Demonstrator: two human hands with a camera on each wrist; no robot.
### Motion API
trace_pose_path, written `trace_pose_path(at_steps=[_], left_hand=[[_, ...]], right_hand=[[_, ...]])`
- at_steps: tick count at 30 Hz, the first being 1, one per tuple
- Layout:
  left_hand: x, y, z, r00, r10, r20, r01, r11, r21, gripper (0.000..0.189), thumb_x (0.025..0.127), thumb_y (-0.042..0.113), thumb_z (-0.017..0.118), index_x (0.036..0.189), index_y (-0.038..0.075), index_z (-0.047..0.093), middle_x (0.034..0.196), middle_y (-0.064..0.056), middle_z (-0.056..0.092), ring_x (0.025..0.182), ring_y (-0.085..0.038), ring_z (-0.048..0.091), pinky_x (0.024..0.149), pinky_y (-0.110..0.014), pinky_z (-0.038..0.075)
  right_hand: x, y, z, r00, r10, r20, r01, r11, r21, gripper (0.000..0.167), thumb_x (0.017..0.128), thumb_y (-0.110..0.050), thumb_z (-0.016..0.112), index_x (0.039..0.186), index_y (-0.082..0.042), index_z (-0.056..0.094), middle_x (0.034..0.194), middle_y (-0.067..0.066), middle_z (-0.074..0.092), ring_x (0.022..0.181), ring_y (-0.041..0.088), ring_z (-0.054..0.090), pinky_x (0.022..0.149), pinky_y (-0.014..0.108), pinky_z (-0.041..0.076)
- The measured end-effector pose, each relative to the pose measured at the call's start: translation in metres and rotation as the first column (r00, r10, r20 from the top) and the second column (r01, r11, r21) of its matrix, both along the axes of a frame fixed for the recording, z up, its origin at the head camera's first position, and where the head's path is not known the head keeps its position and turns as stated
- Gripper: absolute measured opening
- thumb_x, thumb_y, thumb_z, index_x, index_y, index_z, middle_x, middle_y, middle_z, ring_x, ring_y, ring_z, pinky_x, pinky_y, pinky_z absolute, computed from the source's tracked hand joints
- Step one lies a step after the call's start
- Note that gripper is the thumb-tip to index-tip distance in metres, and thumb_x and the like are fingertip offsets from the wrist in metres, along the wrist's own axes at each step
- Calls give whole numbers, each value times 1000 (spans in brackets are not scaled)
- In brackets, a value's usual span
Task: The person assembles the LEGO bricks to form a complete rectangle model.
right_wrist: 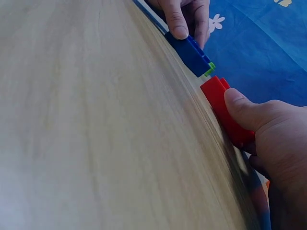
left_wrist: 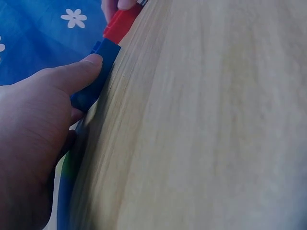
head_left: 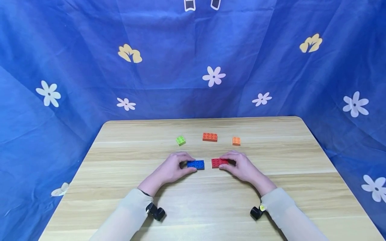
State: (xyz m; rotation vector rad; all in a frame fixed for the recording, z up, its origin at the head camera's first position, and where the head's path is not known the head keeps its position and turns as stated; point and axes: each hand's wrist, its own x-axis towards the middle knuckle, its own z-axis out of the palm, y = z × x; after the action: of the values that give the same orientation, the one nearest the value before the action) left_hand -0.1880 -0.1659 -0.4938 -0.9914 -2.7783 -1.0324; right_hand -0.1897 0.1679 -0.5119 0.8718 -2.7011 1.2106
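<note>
My left hand (head_left: 175, 168) pinches a blue toy brick (head_left: 198, 164) between thumb and fingers, near the middle of the table. Opposite it, my right hand (head_left: 240, 165) grips a red brick (head_left: 215, 163) the same way. A small gap separates the two bricks in the head view, and they lie roughly in line, studs up. In the left wrist view the thumb presses the near long side of the blue brick (left_wrist: 98, 79). The right wrist view has the thumb on the near side of the red brick (right_wrist: 224, 108). Fingers behind both bricks are partly hidden.
Farther back on the wooden table (head_left: 211, 207) lie a small lime green brick (head_left: 181, 140), a long orange-red brick (head_left: 209, 137) and a small orange brick (head_left: 236, 141). A blue flowered cloth (head_left: 169, 73) hangs behind the table and along both its sides.
</note>
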Motion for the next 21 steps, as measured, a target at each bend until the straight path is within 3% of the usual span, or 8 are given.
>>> trace_pose_path(at_steps=[9, 21], left_hand=[[-2, 6, 0, 1000, -2, 25, 2, 1000, 18, 37, 93, 35, 85, 122, 13, 78, 113, 5, 73, 91, -7, 64, 78, -29, 56], [-6, 12, 0, 1000, 8, 29, -8, 1000, 4, 39, 93, 39, 84, 123, 14, 78, 116, 4, 73, 99, -10, 64, 86, -33, 55]], right_hand=[[-2, -5, 0, 1000, -4, 18, 4, 1000, -2, 39, 93, -37, 85, 123, -14, 79, 123, 0, 75, 120, 23, 66, 108, 49, 49], [-4, -14, -2, 1000, -2, 17, 3, 1000, -26, 39, 90, -34, 88, 122, -13, 79, 121, -2, 75, 115, 19, 67, 105, 46, 50]])
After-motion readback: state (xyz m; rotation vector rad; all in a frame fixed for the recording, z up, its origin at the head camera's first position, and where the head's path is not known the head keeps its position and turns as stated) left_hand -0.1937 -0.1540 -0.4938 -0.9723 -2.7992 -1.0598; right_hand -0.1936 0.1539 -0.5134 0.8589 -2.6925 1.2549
